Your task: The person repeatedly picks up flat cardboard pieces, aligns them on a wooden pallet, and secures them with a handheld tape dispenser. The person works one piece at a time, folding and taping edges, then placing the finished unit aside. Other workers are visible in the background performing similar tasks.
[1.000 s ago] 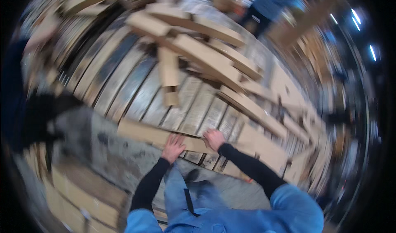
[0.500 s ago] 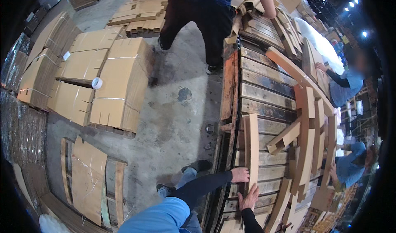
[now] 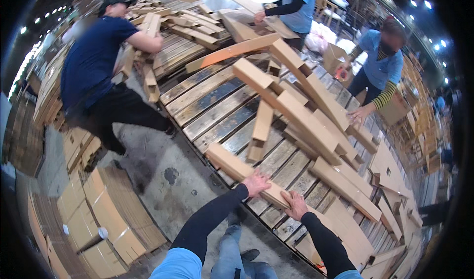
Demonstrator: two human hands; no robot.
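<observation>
A long narrow cardboard box (image 3: 229, 164) lies along the near edge of a slatted wooden pallet table (image 3: 212, 135). My left hand (image 3: 256, 182) is closed over it near its middle, fingers bent across the top. Farther toward its right end, my right hand (image 3: 295, 205) grips the same box, thumb and fingers curled over the edges. Just beyond lies a shorter cardboard tube (image 3: 260, 130) with an open end. Several more long cardboard pieces (image 3: 311, 126) are heaped behind it.
At left, a person in dark blue (image 3: 96, 76) handles cardboard pieces. Across the table, a person in light blue (image 3: 380, 61) reaches with one hand and holds a tape dispenser (image 3: 340, 73). Flat cardboard sheets (image 3: 345, 227) lie right. Strapped cardboard stacks (image 3: 118, 214) stand on the floor.
My view has swung toward the table, and the co-workers across it show more fully. Both my hands stay on the box; my right fingers, flatter before, now curl over it.
</observation>
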